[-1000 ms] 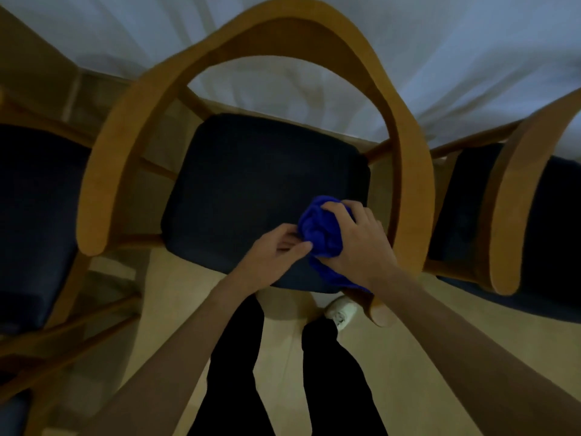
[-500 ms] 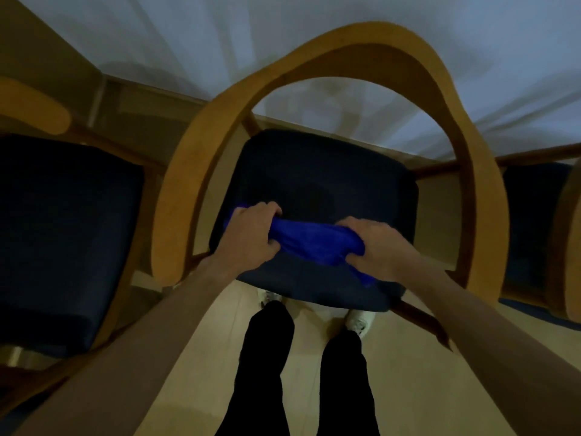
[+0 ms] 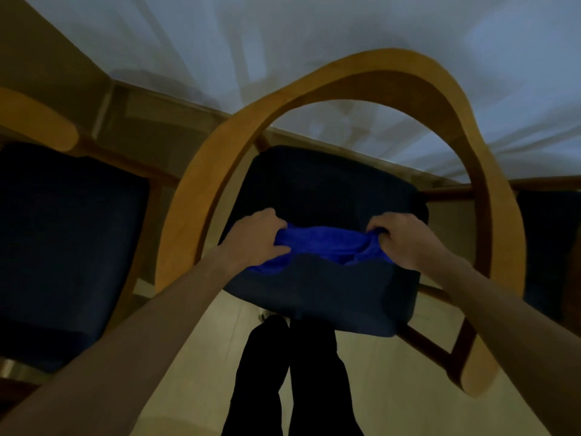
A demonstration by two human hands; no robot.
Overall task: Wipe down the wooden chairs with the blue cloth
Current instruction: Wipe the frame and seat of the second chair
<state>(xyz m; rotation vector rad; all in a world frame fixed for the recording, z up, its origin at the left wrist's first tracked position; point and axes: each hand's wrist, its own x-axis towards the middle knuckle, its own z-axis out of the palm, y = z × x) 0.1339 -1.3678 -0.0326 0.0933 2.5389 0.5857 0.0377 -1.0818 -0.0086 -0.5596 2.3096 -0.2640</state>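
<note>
Head view: looks steeply down over a dim room, wide-angle bend at the edges, some blur.
Blue cloth: stretched sideways between both hands, bunched and wrinkled, over the front half of the middle chair's seat; whether it lies on the cushion or hangs just above it, cannot tell.
Left hand: fingers curled tight round the cloth's left end, knuckles up, thumb tucked under the fabric.
Right hand: fingers curled round the cloth's right end, fabric gathered in the fist.
Middle wooden chair: curved one-piece back-and-arm rail arches round the seat; its left arm end sits just left of the left forearm, its right arm end low at the right of the frame.
Seat cushion: dark navy, squarish, front edge toward the person.
Left chair: same build, pale wooden arm end and a dark cushion, just beside the middle chair.
Right chair: only a strip of dark seat and a wooden rail at the frame edge.
White tablecloth: hangs in folds beyond the chair backs, filling the top of the view.
Floor: pale, tan, seen between the chairs.
Legs: dark trousers, standing close against the cushion's front edge; something pale, probably a shoe, shows just under it.
</note>
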